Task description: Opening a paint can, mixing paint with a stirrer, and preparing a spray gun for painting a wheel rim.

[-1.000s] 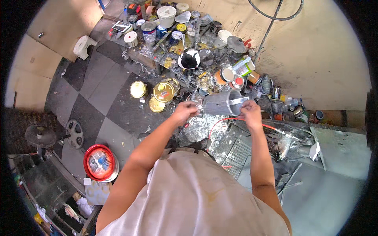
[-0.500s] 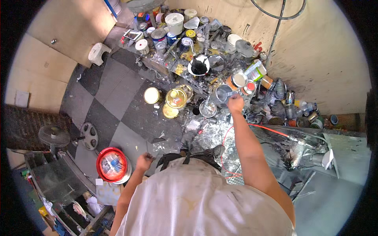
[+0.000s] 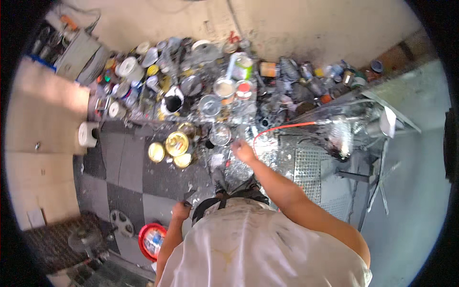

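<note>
My right hand hangs in front of the cluttered work surface, blurred by motion, so its fingers cannot be made out. Nearest to it is a round clear tub. A second clear tub stands farther back, beside a container of beige paint and a red-topped can. My left hand is held low by my waist, its fingers curled closed; whatever is in them is too small to name. Left of the clear tubs are gold-coloured cans and a white pot with black paint.
An orange-red hose curves to my right toward a foil-like wrapped object. A red-rimmed bucket stands on the floor at my left, near a wheel cover. A white stool is by the left wall.
My view has turned, shifting the scene. My right hand has drawn back from the clear tub at the paint containers toward my body. The left hand stays low and closed.
</note>
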A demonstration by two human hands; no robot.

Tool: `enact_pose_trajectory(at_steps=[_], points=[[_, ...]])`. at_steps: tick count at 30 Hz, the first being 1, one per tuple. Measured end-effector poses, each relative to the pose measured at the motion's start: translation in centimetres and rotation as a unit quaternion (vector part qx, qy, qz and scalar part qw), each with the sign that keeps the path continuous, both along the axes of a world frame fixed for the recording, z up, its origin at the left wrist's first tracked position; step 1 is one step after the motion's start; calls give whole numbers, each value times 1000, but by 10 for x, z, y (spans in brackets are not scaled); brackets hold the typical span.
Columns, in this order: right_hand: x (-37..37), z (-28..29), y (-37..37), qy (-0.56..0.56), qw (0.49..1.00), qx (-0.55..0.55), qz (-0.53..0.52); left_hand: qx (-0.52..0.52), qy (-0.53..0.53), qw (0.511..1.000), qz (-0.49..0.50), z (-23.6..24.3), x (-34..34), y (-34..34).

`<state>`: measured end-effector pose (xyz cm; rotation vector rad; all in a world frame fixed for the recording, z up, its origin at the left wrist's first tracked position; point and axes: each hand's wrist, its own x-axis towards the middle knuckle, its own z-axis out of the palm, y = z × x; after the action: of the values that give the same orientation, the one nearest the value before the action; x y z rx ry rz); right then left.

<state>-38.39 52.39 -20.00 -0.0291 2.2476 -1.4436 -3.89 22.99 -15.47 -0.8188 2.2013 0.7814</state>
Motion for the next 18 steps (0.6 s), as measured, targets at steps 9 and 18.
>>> enact_pose_trajectory(at_steps=[9,18], points=[[160,74,280,-114,991,52,-42,382,495,780,17,197,-303,228],[-22,274,345,309,804,-160,-482,414,132,794,-424,-23,-215,243]])
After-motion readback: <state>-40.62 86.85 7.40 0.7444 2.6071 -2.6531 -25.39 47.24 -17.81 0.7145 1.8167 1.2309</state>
